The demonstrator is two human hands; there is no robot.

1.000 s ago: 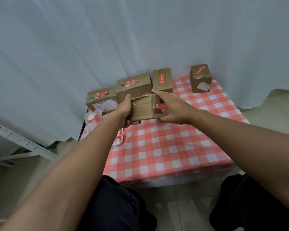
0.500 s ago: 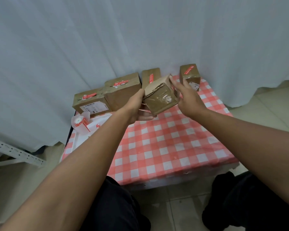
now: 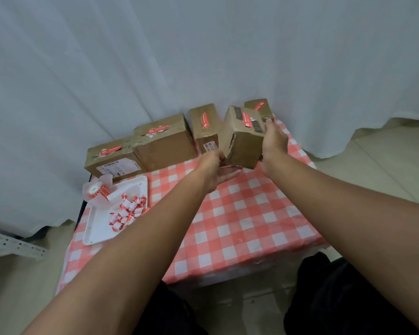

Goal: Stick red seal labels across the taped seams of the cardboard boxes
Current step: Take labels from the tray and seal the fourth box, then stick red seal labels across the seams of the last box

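I hold a small cardboard box (image 3: 242, 141) tilted above the back of the table, a red seal label (image 3: 248, 119) on its upper face. My left hand (image 3: 221, 169) supports its lower left corner from beneath. My right hand (image 3: 273, 141) grips its right side. Behind it stand three boxes with red labels: a wide one (image 3: 114, 160) at the left, a larger one (image 3: 165, 143) beside it, and an upright one (image 3: 205, 126). A further labelled box (image 3: 260, 108) is partly hidden behind the held one.
A white tray (image 3: 99, 228) at the table's left holds a roll of red labels (image 3: 97, 192) and several loose curled label backings (image 3: 128, 212). The table wears a red-and-white checked cloth (image 3: 240, 213). A white curtain hangs behind; a metal bracket (image 3: 12, 245) lies on the floor at left.
The held box has been turned and carried to the right, toward the far right box. My right hand shifted from its top to its right side. The view tilted, showing the tray.
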